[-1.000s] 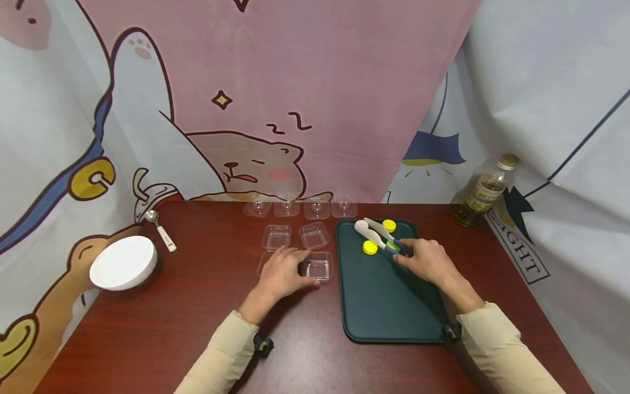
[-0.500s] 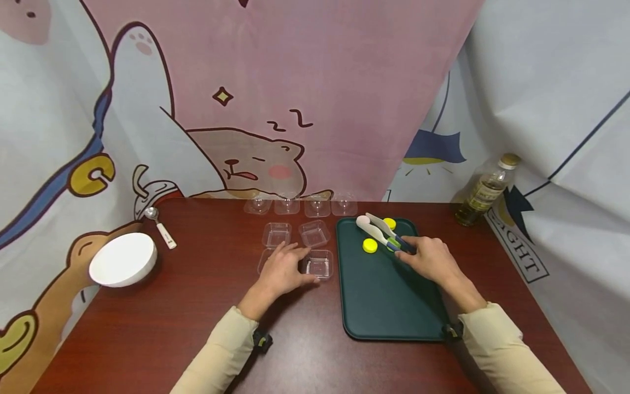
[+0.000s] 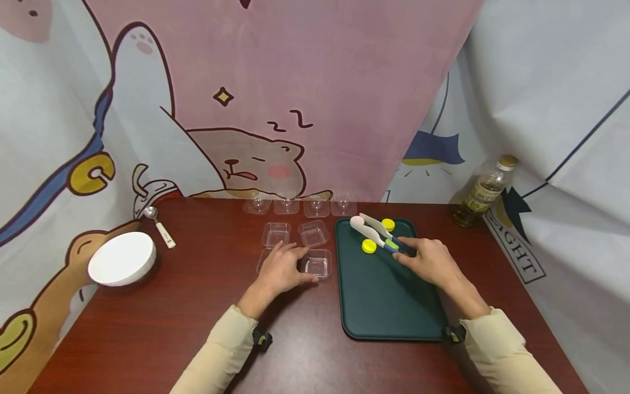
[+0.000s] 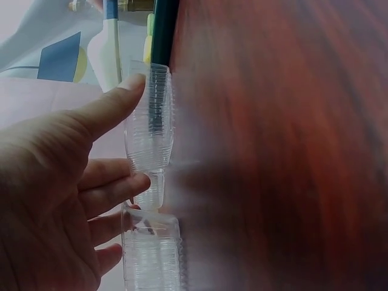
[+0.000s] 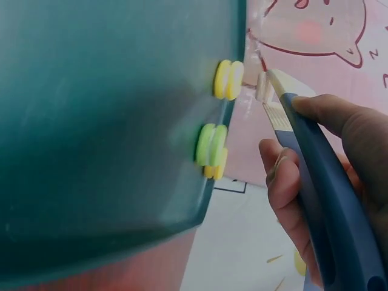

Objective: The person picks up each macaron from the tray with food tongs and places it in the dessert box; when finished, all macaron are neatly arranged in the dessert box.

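My right hand (image 3: 431, 264) grips blue-handled tongs (image 5: 330, 194) with cream tips. Between those tips a pale pink macaron (image 3: 356, 221) is held above the far left part of the dark green tray (image 3: 389, 306). On the tray are two yellow macarons (image 3: 368, 246) and a green macaron (image 5: 211, 145), partly covered by the tongs in the head view. My left hand (image 3: 281, 272) is spread beside a clear plastic container (image 3: 317, 264), thumb and fingers right at its rim in the left wrist view. Another clear container (image 3: 263, 258) is partly hidden behind that hand.
Two more clear containers (image 3: 314, 234) stand farther back, with a row of clear lids (image 3: 316, 206) along the table's back edge. A white bowl (image 3: 123, 258) and a scoop (image 3: 161, 229) lie at left. An oil bottle (image 3: 481, 194) stands at back right.
The tongs with the pink macaron have shifted slightly left, and the green macaron shows a little less behind them. My left hand has stayed by the containers.
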A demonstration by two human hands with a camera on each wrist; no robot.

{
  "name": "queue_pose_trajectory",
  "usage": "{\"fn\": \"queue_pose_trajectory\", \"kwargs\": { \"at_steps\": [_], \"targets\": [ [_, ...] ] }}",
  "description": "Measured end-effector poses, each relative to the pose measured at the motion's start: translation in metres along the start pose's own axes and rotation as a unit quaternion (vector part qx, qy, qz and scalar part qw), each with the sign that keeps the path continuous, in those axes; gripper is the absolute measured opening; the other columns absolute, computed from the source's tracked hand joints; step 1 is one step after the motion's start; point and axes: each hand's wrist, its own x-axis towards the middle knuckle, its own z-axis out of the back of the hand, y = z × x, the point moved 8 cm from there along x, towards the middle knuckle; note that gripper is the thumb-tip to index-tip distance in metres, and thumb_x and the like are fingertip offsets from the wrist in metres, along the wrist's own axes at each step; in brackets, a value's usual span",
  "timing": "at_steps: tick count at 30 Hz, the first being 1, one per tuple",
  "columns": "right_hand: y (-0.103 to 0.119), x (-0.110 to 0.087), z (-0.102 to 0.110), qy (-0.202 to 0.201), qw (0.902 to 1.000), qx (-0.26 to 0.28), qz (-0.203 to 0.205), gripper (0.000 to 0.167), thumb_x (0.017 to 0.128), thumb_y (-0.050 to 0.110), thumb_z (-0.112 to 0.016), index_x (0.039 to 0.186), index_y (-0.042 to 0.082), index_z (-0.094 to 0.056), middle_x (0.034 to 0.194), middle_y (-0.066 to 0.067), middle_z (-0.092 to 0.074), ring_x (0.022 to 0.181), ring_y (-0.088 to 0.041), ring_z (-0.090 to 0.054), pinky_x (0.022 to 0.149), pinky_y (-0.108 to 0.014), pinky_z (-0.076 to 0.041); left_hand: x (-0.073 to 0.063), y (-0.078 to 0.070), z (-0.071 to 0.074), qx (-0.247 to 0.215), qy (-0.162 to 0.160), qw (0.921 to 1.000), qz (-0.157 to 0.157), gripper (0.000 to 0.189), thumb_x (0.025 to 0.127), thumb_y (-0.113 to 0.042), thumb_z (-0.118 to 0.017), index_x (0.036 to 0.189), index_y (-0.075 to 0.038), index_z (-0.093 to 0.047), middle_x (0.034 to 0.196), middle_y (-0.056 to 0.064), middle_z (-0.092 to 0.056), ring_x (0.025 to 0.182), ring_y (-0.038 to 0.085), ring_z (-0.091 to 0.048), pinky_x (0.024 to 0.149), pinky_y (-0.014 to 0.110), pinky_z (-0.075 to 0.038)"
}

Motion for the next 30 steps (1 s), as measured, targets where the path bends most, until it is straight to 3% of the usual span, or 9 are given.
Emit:
{"fn": "queue_pose_trajectory", "kwargs": {
  "at_steps": [14,30],
  "targets": [
    [0.020,-0.012,-0.002,0.008,0.9995,0.022,0.021,0.048,0.091,0.029,-0.076,0.132,0.006,-0.068,0.054,0.009,-0.040,0.043,-0.007,-0.037,0.041,-0.021,-0.029,0.001,0.000,0.000,0.011,-0.003,0.9999,0.004,0.083,0.070,-0.055,-0.087,0.139,-0.014,-0.064,0.133,0.011,-0.069,0.134,0.028,-0.056,0.124,0.048,-0.028],
    [0.048,-0.025,-0.013,0.033,0.9959,0.040,0.074,0.046,0.088,0.029,-0.079,0.129,0.011,-0.071,0.061,0.010,-0.046,0.045,-0.002,-0.037,0.042,-0.020,-0.032,0.000,-0.001,0.002,0.006,-0.021,0.9998,0.001,0.082,0.070,-0.052,-0.089,0.137,-0.011,-0.065,0.133,0.009,-0.069,0.133,0.029,-0.058,0.123,0.051,-0.029]
  ]
}}
